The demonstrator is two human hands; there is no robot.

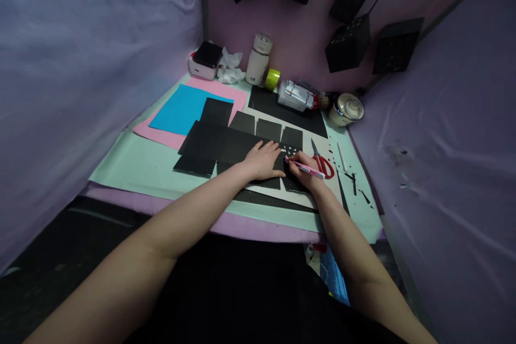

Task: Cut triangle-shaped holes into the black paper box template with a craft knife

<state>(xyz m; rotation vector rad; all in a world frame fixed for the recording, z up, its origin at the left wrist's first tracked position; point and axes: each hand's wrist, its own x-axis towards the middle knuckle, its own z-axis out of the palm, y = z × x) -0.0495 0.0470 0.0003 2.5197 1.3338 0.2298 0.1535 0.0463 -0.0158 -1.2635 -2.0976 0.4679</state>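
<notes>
A flat black paper cut-out [220,144] with several square flaps lies on the pale green mat [133,164]. My left hand [263,160] presses flat on its right part, fingers spread a little. My right hand [303,172] grips a pink craft knife [307,168], its tip on the black paper just right of my left fingers. Small cut-out holes [293,149] show in the flap above the knife tip.
Red-handled scissors [322,162] lie right of my right hand, with black scraps [355,180] beyond. Blue [183,110] and pink [237,98] sheets lie at back left. A white bottle [258,59], tape roll [272,79], tin [346,109] and small device [205,60] line the back. Black cubes [347,43] hang overhead.
</notes>
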